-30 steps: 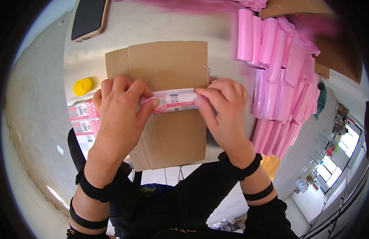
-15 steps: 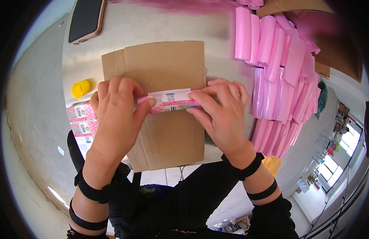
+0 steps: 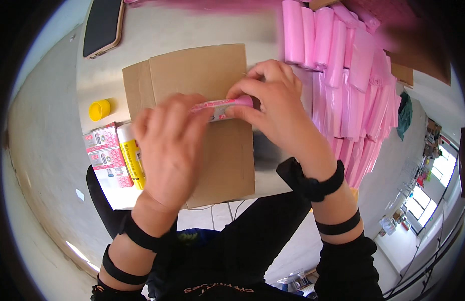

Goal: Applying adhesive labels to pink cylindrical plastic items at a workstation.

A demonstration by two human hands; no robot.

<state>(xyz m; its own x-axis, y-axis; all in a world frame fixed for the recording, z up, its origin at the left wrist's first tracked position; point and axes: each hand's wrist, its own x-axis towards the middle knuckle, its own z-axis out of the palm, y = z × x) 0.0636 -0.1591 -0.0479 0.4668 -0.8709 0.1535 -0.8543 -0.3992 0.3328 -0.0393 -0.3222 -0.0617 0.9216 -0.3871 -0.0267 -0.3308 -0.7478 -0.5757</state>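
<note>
Both hands meet over a flat sheet of brown cardboard (image 3: 192,80) on a pale table (image 3: 182,35). The right hand (image 3: 277,108) is clenched around one end of a small pink roll (image 3: 222,108), thumb and fingers wrapped over it; the roll lies crosswise above the middle of the cardboard and wears a paper label, white with pink print. The left hand (image 3: 169,145) comes at the roll's other end, its fingers curled and blurred (whether they actually pinch the label or only touch it cannot be told). Left of the cardboard, near the table's front edge, a yellow bottle (image 3: 131,155) with a white top lies beside a stack of pink-and-white labels (image 3: 106,155), rectangular and printed with small pictures. A round yellow cap (image 3: 99,109) sits just above them, apart from the bottle. A dark phone (image 3: 103,25) in a tan case lies at the far left corner. To the right, touching the cardboard's edge, a big heap of pink rolls (image 3: 343,75) spreads down the table's right side.
</note>
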